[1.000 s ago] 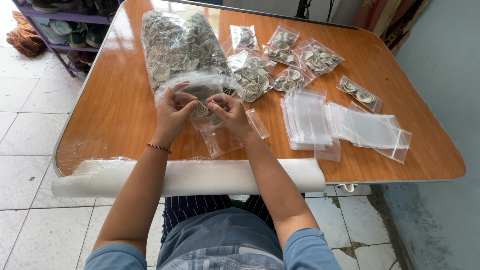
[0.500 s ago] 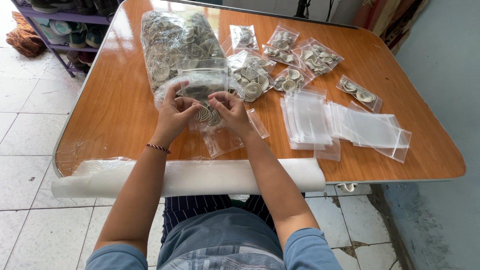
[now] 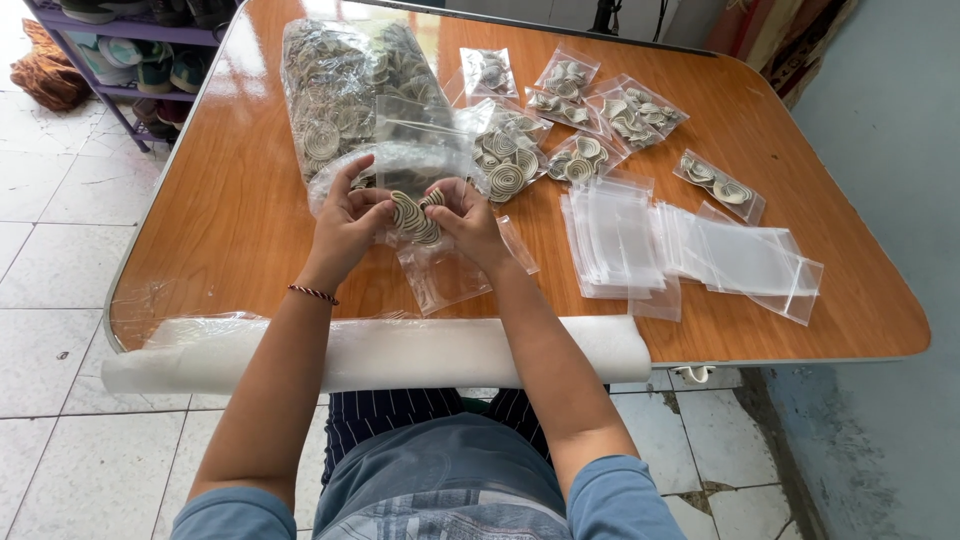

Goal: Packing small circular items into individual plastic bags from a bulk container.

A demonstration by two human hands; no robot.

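My left hand (image 3: 345, 222) and my right hand (image 3: 468, 222) meet over the wooden table (image 3: 230, 220) and together pinch a small stack of spiral-patterned round discs (image 3: 411, 213). Just beneath them lies an empty small clear bag (image 3: 452, 272). Behind my hands sits a large clear bag (image 3: 345, 95) packed with the same discs, its open mouth facing me. A thin bracelet circles my left wrist.
Several small filled clear bags (image 3: 560, 105) lie at the table's far middle and right. A pile of empty clear bags (image 3: 620, 235) and more flat ones (image 3: 750, 258) lie to the right. A white plastic roll (image 3: 380, 352) lines the near edge. A shelf with shoes (image 3: 140, 50) stands far left.
My hands have drawn slightly toward me, away from the big bag's mouth, with the discs now gathered into a stack between my fingers.
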